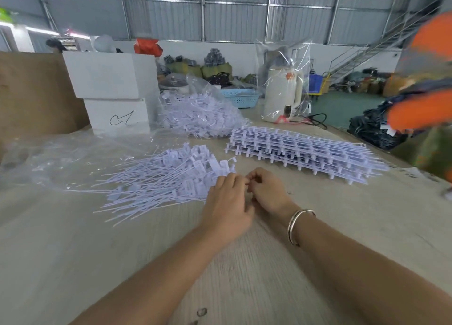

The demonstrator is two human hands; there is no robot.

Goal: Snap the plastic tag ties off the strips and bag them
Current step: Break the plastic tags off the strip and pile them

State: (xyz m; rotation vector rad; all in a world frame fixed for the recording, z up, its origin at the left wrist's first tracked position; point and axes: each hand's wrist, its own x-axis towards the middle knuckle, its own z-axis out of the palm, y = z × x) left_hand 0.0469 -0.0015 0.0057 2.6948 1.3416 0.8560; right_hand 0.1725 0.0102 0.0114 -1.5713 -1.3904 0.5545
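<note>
Near the table's (73, 251) front edge, bare surface is left for arm travel. The left hand (227, 202) and right hand (266, 190) are held together, fingers curled; whether a tie is pinched cannot be told. A pile of loose ties (161, 180) is spread just left of them, unbagged. Beyond, toward the right edge, a stack of strips (305, 151) remains unsnapped. Farther back, a bag of ties (195, 114) is seen filled.

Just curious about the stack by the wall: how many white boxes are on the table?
2: a larger upper box stacked on a lower box with a scribble, far left. Others may be hidden behind.
</note>
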